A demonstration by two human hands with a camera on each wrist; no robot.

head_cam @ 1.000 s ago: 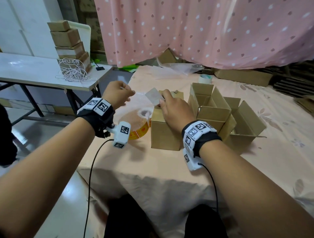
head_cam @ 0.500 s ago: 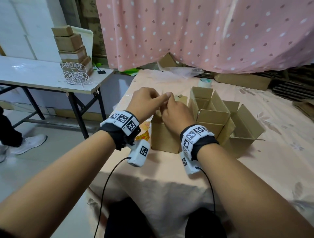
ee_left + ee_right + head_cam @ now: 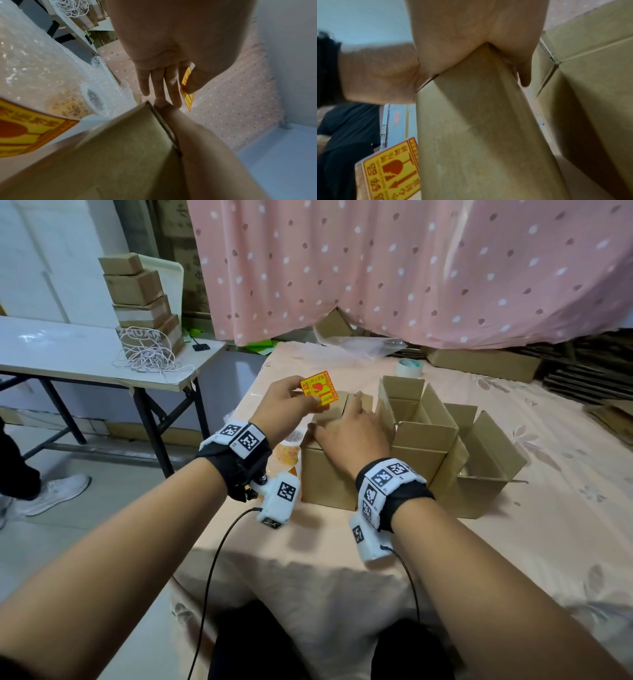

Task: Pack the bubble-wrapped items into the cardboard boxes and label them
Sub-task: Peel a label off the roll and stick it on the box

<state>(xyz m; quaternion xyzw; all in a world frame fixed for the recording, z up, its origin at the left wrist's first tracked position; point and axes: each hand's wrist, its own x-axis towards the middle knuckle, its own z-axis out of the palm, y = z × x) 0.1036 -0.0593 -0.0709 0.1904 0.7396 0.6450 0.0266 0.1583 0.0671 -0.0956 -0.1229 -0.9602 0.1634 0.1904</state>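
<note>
My left hand (image 3: 301, 393) pinches a yellow and red fragile sticker (image 3: 318, 388) between thumb and fingers, just above the far left corner of a closed cardboard box (image 3: 325, 474). In the left wrist view the sticker (image 3: 187, 83) shows edge-on under the thumb, with the other fingers (image 3: 158, 82) straight. My right hand (image 3: 346, 433) lies flat on the box top, thumb at its left edge. The right wrist view shows the palm (image 3: 453, 33) pressed on the box (image 3: 471, 121). No bubble-wrapped item shows inside a box.
Two open cardboard boxes (image 3: 421, 412) (image 3: 486, 453) stand right of the closed one. A roll of fragile stickers (image 3: 287, 455) and bubble wrap (image 3: 42, 67) lie to its left. A tape roll (image 3: 409, 368) sits at the back. A side table (image 3: 68, 354) carries stacked boxes.
The hands met over the box top, then parted. My left hand now holds the sticker up with its printed face showing, and my right hand has settled flat on the box.
</note>
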